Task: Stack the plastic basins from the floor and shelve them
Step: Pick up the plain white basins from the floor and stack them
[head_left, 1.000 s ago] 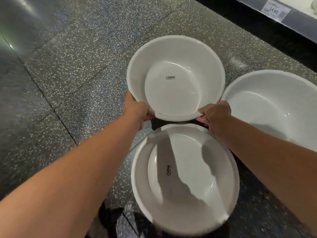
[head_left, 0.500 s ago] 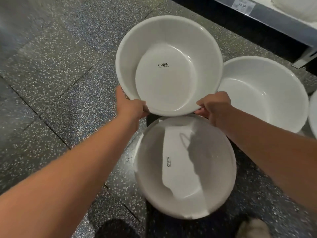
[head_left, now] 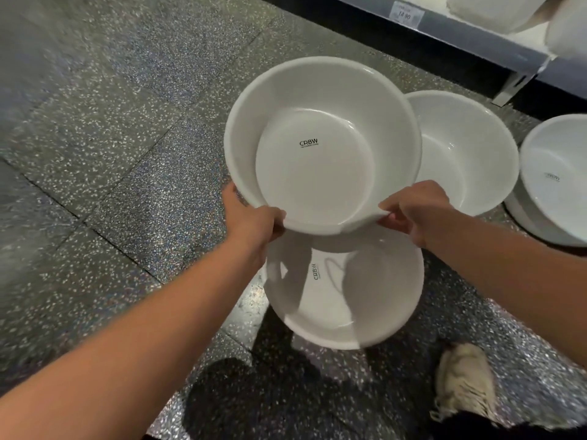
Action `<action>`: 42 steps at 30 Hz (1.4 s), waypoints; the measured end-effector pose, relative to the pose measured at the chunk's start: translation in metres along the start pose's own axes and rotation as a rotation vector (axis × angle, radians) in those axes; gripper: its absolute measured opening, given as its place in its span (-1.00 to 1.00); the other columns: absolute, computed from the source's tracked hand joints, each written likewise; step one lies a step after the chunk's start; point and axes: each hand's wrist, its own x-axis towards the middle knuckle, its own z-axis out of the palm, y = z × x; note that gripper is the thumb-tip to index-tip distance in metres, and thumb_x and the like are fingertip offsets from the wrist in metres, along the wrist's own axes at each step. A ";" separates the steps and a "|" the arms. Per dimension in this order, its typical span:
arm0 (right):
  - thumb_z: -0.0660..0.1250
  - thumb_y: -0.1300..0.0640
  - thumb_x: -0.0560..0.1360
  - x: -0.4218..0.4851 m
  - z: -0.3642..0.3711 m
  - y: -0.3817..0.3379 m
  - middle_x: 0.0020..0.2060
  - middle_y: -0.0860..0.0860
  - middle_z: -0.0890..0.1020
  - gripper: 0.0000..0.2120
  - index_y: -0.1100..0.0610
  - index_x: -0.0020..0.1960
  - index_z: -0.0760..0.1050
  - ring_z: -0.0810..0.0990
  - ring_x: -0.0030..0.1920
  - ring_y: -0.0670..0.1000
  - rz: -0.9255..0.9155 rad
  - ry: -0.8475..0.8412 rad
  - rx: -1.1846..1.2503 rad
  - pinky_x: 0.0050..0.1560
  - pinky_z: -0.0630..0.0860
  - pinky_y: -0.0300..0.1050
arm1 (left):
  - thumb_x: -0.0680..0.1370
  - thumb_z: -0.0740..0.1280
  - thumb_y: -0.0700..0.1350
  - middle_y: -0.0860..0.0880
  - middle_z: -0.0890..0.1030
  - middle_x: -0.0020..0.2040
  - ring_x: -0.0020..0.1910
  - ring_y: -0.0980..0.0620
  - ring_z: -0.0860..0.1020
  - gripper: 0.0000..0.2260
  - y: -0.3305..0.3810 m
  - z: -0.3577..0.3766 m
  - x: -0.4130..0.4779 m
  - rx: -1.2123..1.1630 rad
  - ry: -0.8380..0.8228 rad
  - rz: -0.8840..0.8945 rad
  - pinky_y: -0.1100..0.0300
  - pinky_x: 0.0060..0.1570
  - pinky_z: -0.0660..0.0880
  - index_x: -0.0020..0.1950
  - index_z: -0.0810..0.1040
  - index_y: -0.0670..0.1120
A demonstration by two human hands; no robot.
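The dark speckled terrazzo floor (head_left: pixel 111 154) fills most of the view, with tile joints running across its left side. Along the far right edge runs the grey metal store shelf (head_left: pixel 476 42), with pale white goods on it that are too cropped to name.

Four round white plastic basins are in sight. The held white basin with the CRBW mark in its bottom (head_left: pixel 317 173) is in the middle, open side up. Its near rim overlaps the far rim of the near white basin on the floor (head_left: pixel 349 296), and its right rim covers part of the white basin to the right (head_left: pixel 470 147). A further white basin at the right edge (head_left: pixel 559 179) stands near the shelf, apparently nested in another.

The left hand (head_left: pixel 254 223) grips the held basin's near-left rim, thumb over the lip and fingers beneath. The right hand (head_left: pixel 413 211) pinches the near-right rim in the same way. A cream shoe (head_left: pixel 463 385) is planted near right, and a small price label (head_left: pixel 406 14) sits on the shelf's front.

The step in hand looks like nesting: the first basin is up and carried over a neighbour. Next it should be centred over one floor basin, levelled, and lowered until the rims seat. The shelving comes later.
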 end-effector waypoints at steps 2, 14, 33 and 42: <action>0.32 0.54 0.34 -0.010 -0.006 0.010 -0.05 0.29 0.56 -0.61 0.41 0.15 0.44 0.60 -0.19 0.18 0.002 -0.020 -0.008 -0.40 0.64 -0.04 | 0.30 0.28 -0.50 -0.08 0.56 0.00 -0.08 -0.18 0.58 -0.34 -0.005 -0.008 -0.008 0.048 -0.030 -0.021 0.13 -0.45 0.57 0.18 0.32 0.15; 0.32 0.56 0.30 -0.026 -0.036 0.069 0.04 0.21 0.58 -0.52 0.22 0.15 0.45 0.61 -0.07 0.19 0.088 -0.110 -0.077 -0.46 0.58 -0.13 | 0.36 0.40 -0.32 -0.18 0.55 -0.11 -0.18 -0.11 0.53 -0.77 -0.047 -0.054 -0.024 0.261 0.075 -0.081 0.01 -0.10 0.53 -0.10 0.40 -0.14; 0.48 0.37 0.31 -0.024 -0.067 0.124 -0.24 0.00 0.54 -0.70 0.15 -0.02 0.54 0.44 -0.22 -0.04 0.113 -0.063 -0.362 -0.21 0.35 -0.12 | 0.39 0.46 -0.10 0.01 0.60 -0.28 -0.26 0.02 0.57 -0.84 -0.094 -0.060 -0.042 0.677 0.123 0.066 0.17 -0.30 0.46 -0.27 0.48 0.02; 0.49 0.32 0.31 -0.019 -0.074 0.147 -0.21 0.06 0.58 -0.74 0.19 -0.03 0.55 0.50 -0.18 0.05 0.111 -0.018 -0.444 -0.18 0.40 -0.12 | 0.43 0.45 -0.07 0.08 0.55 -0.33 -0.37 0.12 0.51 -0.83 -0.109 -0.055 -0.042 0.848 0.073 0.092 0.26 -0.44 0.32 -0.22 0.46 0.01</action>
